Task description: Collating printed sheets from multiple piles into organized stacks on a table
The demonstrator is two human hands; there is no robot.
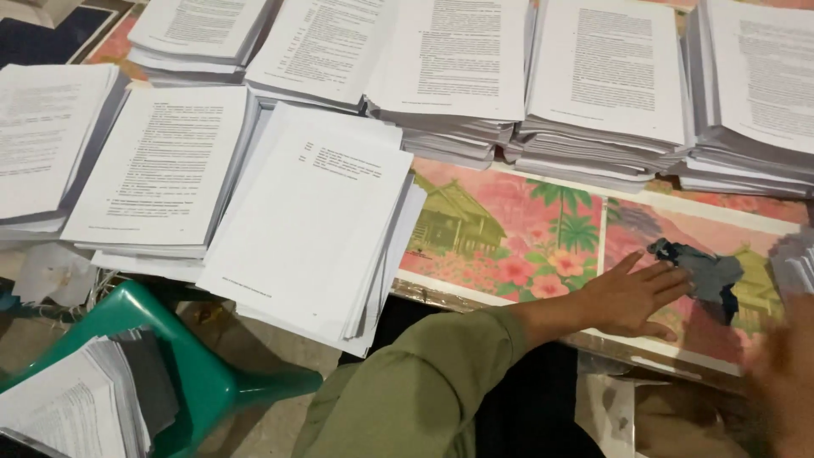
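Across the pink floral table (509, 246), printed paper stacks (314, 220) lie in rows, and a green plastic chair (203, 373) stands below. Nearer, the left hand (632, 297) lies flat, fingers spread, fingertips touching a crumpled grey cloth (708, 276) just to its right. At the frame's right edge, the blurred right hand (784, 382) sits beside the cloth; I cannot tell its grip.

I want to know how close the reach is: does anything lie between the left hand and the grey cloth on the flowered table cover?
Nothing visible does. The left hand lies flat, fingertips already at the grey cloth's edge.
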